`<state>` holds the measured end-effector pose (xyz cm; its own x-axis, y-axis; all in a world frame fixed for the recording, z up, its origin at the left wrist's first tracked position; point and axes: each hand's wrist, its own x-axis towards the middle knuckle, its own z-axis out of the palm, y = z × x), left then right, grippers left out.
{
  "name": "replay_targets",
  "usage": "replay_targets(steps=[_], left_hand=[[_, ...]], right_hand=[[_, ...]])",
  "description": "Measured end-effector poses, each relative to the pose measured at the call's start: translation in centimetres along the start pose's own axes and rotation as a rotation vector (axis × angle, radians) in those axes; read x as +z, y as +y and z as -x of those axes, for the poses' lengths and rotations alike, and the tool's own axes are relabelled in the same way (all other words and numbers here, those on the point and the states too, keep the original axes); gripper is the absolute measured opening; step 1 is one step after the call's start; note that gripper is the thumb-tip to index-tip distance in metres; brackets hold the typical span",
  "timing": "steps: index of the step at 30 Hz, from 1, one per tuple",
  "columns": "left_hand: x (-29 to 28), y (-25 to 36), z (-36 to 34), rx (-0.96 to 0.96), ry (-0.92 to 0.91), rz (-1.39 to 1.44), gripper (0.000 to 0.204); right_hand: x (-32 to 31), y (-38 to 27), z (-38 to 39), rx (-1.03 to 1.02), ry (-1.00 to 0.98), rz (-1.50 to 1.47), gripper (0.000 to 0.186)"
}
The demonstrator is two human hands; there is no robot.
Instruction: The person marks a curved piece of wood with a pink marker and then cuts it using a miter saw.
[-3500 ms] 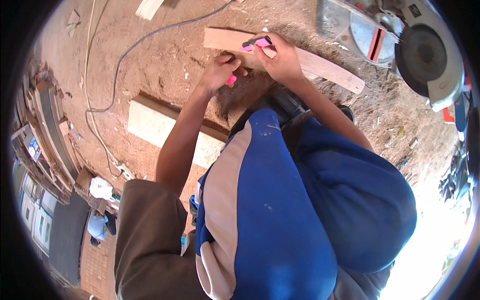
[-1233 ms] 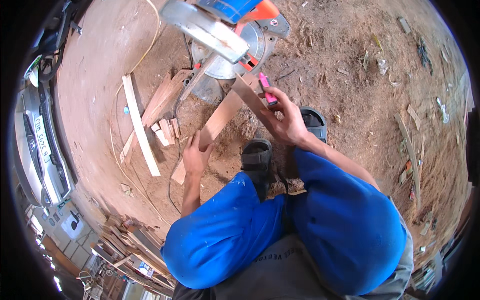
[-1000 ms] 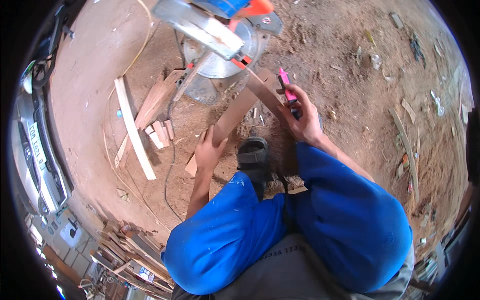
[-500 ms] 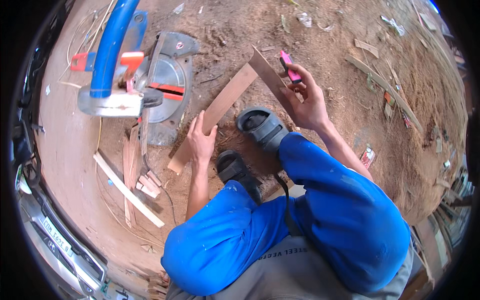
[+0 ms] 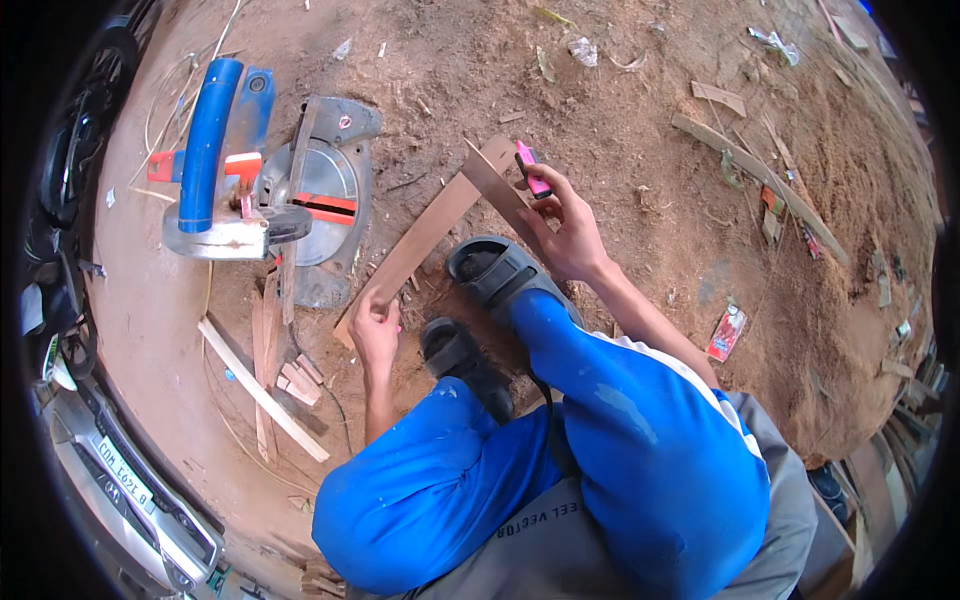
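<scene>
A long flat wooden strip (image 5: pixel 420 235) slants away from me over the ground. My left hand (image 5: pixel 375 328) is closed on its near end, fingers pinching the edge. Across the strip's far end lies a shorter, darker wooden strip (image 5: pixel 495 185), the two meeting at an angle. My right hand (image 5: pixel 566 226) grips the near part of that short strip between thumb and fingers. A pink and black marker (image 5: pixel 533 172) is also held in my right hand, pointing up and away beside the short strip.
On the left stands a blue-handled mitre saw (image 5: pixel 325 190) with a round metal base. Offcuts (image 5: pixel 300 380) and a pale curved strip (image 5: pixel 265 390) lie nearer me. My sandalled feet rest below the strips. A parked car (image 5: pixel 120 480) fills the lower left; scraps litter the sawdust-covered ground.
My left hand has slid down to the long strip's near end. My right hand has moved left and nearer, and the short strip now overlaps the long one farther from its tip.
</scene>
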<state>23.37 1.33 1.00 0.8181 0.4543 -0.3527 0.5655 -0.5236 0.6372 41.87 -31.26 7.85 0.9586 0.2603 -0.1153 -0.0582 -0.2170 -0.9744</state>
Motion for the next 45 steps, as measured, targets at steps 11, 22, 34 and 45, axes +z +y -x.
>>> replay_targets(steps=[11, 22, 34, 45], left_hand=[[1.7, 3.1, 4.7, -0.511, -0.381, 0.807, 0.030], [5.9, 10.0, -4.4, 0.077, -0.465, 0.363, 0.022], [7.9, 17.8, -1.9, -0.183, -0.500, 0.931, 0.041], [8.2, 18.6, -1.8, -0.283, -0.463, 1.208, 0.034]], right_hand=[[1.6, 4.2, -1.6, 0.060, -0.179, 0.102, 0.062], [1.4, 4.6, -1.8, 0.053, -0.189, 0.076, 0.063], [2.3, 1.7, 1.0, 0.007, -0.218, 0.154, 0.085], [3.3, 1.2, 2.2, -0.171, -0.178, 0.227, 0.090]])
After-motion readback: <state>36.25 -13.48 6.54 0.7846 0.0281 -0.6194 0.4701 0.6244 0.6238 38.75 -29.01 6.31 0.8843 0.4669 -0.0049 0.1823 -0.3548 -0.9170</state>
